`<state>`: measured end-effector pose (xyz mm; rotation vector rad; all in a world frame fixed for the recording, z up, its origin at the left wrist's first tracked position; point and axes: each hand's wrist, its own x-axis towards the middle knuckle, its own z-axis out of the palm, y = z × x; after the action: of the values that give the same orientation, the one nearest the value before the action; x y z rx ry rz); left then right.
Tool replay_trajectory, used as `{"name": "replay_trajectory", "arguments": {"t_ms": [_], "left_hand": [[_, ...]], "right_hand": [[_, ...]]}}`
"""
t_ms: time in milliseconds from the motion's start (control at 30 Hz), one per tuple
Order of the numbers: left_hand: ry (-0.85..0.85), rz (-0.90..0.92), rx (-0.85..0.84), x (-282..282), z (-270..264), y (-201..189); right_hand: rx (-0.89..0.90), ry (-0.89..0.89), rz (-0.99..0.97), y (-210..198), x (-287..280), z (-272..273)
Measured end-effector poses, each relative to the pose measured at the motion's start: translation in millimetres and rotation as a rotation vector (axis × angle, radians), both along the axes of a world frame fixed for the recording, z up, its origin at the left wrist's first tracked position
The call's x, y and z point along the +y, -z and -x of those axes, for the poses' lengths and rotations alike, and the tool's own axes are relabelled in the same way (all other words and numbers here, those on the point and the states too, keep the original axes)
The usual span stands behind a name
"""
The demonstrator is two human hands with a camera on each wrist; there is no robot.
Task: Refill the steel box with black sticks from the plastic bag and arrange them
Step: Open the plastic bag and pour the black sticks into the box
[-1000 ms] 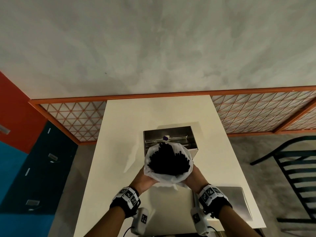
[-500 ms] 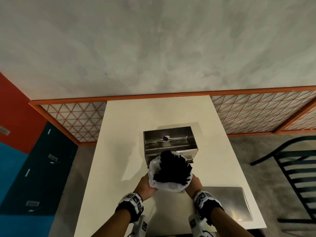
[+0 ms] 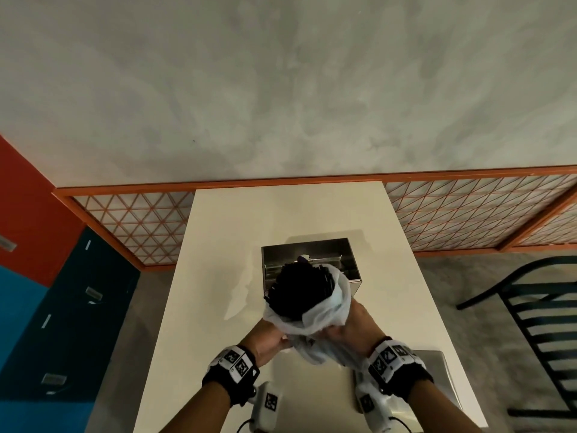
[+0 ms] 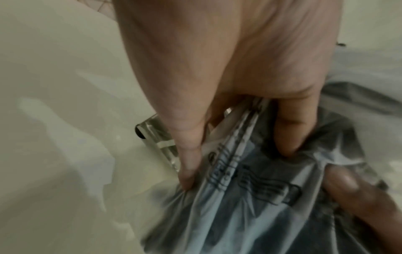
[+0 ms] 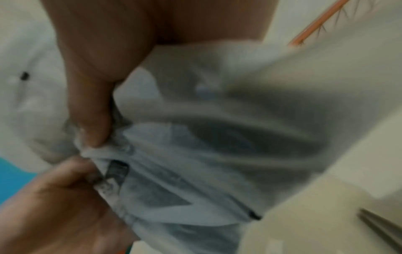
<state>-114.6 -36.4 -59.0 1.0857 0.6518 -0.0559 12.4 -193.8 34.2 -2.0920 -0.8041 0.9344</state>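
Tipping the bag (image 3: 324, 310) toward the box (image 3: 346, 260) at 12 o'clock, both hands, left hand (image 3: 265, 340) and right hand (image 3: 356, 326), are gripping its gathered plastic, risking sticks (image 3: 299, 292) spilling past the rim.

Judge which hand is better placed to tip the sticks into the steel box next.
Right hand, probably: it cups the plastic bag beside the black sticks; the left hand pinches its gathered tail.

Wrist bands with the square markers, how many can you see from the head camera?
2: one wrist band on the left forearm, one wrist band on the right, both near the table's front edge.
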Motion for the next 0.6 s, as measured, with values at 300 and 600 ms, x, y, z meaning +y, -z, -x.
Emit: {"name": "replay_trajectory", "arguments": {"t_ms": [300, 600], "left_hand": [[-0.086, 0.106, -0.072, -8.9, -52.3, -31.6], [-0.221, 0.105, -0.022, -10.9, -91.2, -37.8]], "right_hand": [[-0.513, -0.059, -0.028, -49.5, 13.1, -46.0], [-0.809, -0.255, 0.208, -68.4, 44.8, -100.1]]}}
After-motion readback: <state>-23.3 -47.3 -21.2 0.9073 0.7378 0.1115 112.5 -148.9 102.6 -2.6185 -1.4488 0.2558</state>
